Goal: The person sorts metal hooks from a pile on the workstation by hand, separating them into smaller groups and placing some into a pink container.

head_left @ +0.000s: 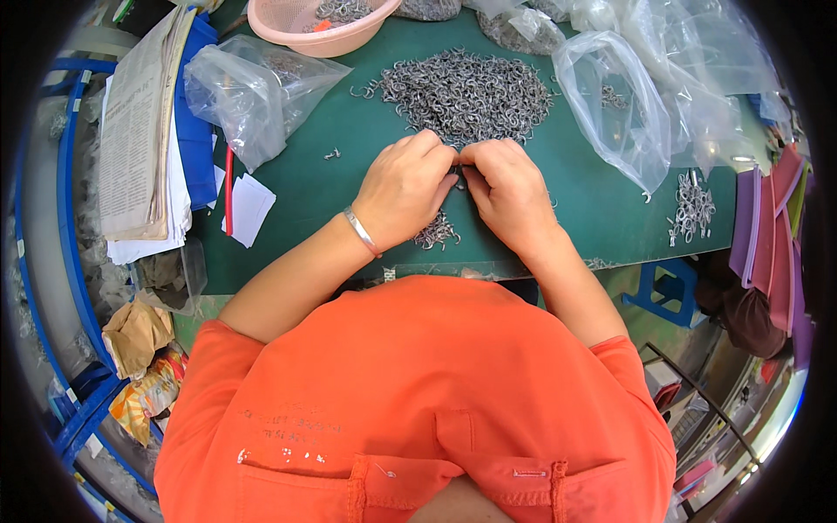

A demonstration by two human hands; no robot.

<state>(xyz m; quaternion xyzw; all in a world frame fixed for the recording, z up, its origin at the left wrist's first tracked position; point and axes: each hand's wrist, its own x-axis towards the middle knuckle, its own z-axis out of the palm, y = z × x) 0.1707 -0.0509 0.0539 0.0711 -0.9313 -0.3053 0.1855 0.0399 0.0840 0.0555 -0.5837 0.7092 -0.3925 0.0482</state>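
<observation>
My left hand [405,187], with a silver bangle on its wrist, is closed in a pinch just in front of the big pile. Facing it, my right hand [510,187] pinches too, and the fingertips of both hands meet. A small grey metal piece [460,181] shows between them; the fingers hide most of it. Beyond the hands lies a large heap of small curved metal pieces [471,94], like rings or hooks. A smaller pile of metal pieces [438,231] sits near the table edge, beside my left hand.
On the green table [323,209] stand a pink basket [301,39] with metal pieces and clear plastic bags [253,100] at both sides. Another small metal pile [693,207] lies at right. Stacked papers [139,148], white cards [250,209] and a red pen-like stick [229,187] are at left.
</observation>
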